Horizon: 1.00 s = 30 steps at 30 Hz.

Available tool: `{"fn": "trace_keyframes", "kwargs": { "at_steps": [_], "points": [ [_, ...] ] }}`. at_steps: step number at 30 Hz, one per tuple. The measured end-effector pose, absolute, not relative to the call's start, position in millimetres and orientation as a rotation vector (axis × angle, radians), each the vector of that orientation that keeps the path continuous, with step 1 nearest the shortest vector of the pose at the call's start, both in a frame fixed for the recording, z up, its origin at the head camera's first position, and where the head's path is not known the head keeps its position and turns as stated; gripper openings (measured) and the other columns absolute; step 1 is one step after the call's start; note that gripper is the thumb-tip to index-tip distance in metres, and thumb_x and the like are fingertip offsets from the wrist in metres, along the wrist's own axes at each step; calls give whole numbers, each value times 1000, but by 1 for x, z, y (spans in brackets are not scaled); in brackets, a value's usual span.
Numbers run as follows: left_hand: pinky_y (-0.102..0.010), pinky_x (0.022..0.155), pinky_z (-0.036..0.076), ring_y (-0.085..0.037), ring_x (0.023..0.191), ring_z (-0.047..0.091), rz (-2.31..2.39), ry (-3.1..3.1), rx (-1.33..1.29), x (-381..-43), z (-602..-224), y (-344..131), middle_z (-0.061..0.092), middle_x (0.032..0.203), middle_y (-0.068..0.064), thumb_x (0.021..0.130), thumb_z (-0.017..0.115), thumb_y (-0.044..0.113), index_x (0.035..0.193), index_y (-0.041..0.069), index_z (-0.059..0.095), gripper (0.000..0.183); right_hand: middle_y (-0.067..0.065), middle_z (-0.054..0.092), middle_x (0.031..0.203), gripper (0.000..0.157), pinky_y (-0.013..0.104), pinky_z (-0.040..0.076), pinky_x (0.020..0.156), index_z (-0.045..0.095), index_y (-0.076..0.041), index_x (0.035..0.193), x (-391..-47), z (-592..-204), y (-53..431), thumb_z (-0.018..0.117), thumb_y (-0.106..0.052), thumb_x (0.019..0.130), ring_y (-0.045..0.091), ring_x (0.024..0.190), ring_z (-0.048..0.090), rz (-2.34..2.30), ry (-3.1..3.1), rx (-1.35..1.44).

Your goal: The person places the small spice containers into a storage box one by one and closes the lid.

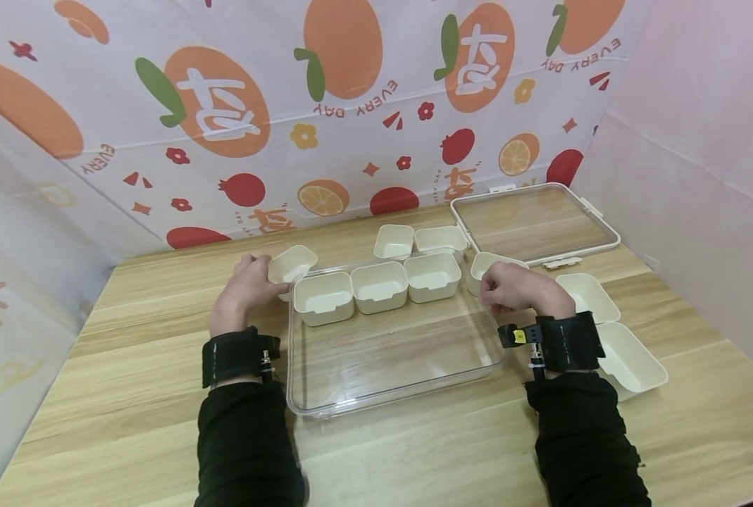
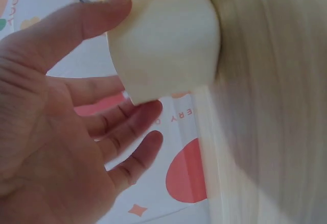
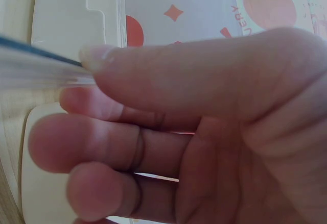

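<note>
A clear plastic box [image 1: 395, 359] lies on the table with three cream bins [image 1: 380, 287] in a row along its far side. At the box's back left corner, my left hand [image 1: 243, 289] grips another cream bin [image 1: 294, 262], which stands outside the box. The left wrist view shows the thumb against this bin's wall [image 2: 168, 40] and fingertips at its edge. My right hand [image 1: 520, 287] pinches the box's right wall between thumb and curled fingers. Just behind that hand, a cream bin [image 1: 485, 265] is partly hidden.
Two cream bins [image 1: 394, 241] stand behind the box, and two more [image 1: 632, 355] sit to the right, partly behind the right wrist. A clear framed lid [image 1: 534, 222] lies at the back right. A fruit-print cloth [image 1: 351, 162] hangs along the table's back edge.
</note>
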State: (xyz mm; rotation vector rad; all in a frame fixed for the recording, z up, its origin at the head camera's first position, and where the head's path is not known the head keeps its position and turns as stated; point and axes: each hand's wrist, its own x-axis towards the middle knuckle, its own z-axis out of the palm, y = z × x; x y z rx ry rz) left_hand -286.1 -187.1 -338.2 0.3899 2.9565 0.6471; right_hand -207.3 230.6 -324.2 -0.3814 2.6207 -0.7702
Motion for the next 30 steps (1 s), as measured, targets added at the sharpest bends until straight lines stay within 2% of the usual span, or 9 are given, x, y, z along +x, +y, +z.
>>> {"fn": "trace_keyframes", "kwargs": {
  "at_steps": [4,8,15,25,30],
  "points": [
    [-52,81,35,-40,97,29,582,2941,341,-283,-338,-190,36,104,-27,79,62,29,112,-15,44,58,2,51,57,16,26,34,47,57,-4,68,-207,-325,230,51,-3,83,13,49,44,-790,2617,-391],
    [-53,78,35,-42,97,26,533,2938,293,-281,-337,-189,34,103,-29,79,62,34,106,-14,46,57,2,50,57,16,26,34,47,57,-3,69,-206,-327,229,50,-3,83,13,49,43,-799,2600,-382],
    [-49,71,35,-39,91,24,537,2950,215,-279,-331,-185,30,93,-25,79,62,33,93,-12,48,48,3,53,59,13,26,36,48,59,-3,72,-207,-325,230,51,-4,83,14,52,46,-773,2625,-370],
    [-48,69,35,-41,93,21,566,2906,184,-280,-327,-184,26,95,-27,78,61,33,81,-7,47,43,3,52,58,14,26,34,48,56,-4,68,-208,-324,232,49,0,81,14,51,45,-793,2616,-379],
    [-49,69,37,-42,92,25,566,2959,179,-282,-331,-191,31,95,-28,76,64,35,82,-9,48,47,2,50,57,15,26,33,48,55,-4,67,-208,-323,230,50,-1,80,13,50,43,-803,2611,-385]
  ]
}}
